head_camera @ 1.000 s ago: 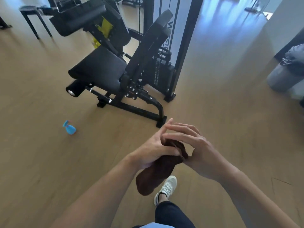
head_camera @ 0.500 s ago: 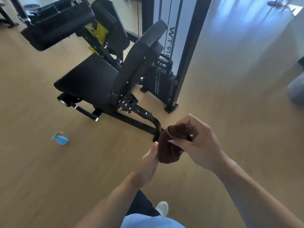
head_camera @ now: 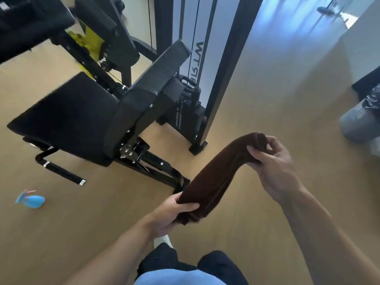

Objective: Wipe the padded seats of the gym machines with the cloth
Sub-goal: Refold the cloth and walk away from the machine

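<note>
A dark brown cloth (head_camera: 218,177) stretches between both hands as a folded strip, in the air over the wooden floor. My left hand (head_camera: 170,212) grips its lower end and my right hand (head_camera: 273,163) pinches its upper end. The gym machine's black padded seat (head_camera: 67,118) lies to the upper left of the hands, with its black backrest pad (head_camera: 144,93) rising at the seat's right end. Another black pad (head_camera: 104,27) sits behind it on a yellow-marked frame.
The machine's black base bar (head_camera: 162,169) runs along the floor close to my left hand. Its weight stack and upright post (head_camera: 224,75) stand behind. A blue spray bottle (head_camera: 30,200) lies on the floor at left. A grey bin with a bag (head_camera: 362,120) stands at right.
The view has come closer to the machine. The hands have drawn apart, pulling the bunched cloth out into a long strip, right hand up and to the right, left hand lower.
</note>
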`<control>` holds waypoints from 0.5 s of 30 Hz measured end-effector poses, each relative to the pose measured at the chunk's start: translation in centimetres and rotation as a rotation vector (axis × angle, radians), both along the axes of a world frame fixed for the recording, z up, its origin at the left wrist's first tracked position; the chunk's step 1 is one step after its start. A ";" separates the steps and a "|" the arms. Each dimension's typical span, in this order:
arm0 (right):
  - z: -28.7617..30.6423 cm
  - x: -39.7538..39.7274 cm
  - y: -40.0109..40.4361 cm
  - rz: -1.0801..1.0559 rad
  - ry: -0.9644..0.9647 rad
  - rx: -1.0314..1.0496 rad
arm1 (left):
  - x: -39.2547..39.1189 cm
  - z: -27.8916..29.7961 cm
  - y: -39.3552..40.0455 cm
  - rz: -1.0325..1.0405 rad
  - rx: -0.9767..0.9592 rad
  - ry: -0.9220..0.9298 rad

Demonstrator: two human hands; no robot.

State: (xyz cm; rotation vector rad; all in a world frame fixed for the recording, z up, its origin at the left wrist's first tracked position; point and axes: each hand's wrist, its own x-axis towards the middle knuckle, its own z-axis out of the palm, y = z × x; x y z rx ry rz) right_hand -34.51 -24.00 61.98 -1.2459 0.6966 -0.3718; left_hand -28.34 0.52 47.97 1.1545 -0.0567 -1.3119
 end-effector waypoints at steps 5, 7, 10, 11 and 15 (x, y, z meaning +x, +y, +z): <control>-8.1 3.8 -5.4 -0.031 0.262 0.088 | 4.8 -3.1 -1.9 0.126 0.276 0.040; -12.1 5.0 -6.8 0.035 0.387 0.068 | 6.0 -5.3 -2.9 0.281 0.470 0.030; -18.3 6.9 -8.4 0.192 0.537 0.012 | 7.7 -9.4 -4.7 0.443 0.633 0.032; -20.4 7.6 -8.9 0.245 0.584 -0.014 | 8.2 -11.0 -5.3 0.486 0.674 0.028; -29.6 10.9 -11.2 0.383 0.744 -0.146 | 10.3 -18.3 -7.3 0.566 0.802 -0.010</control>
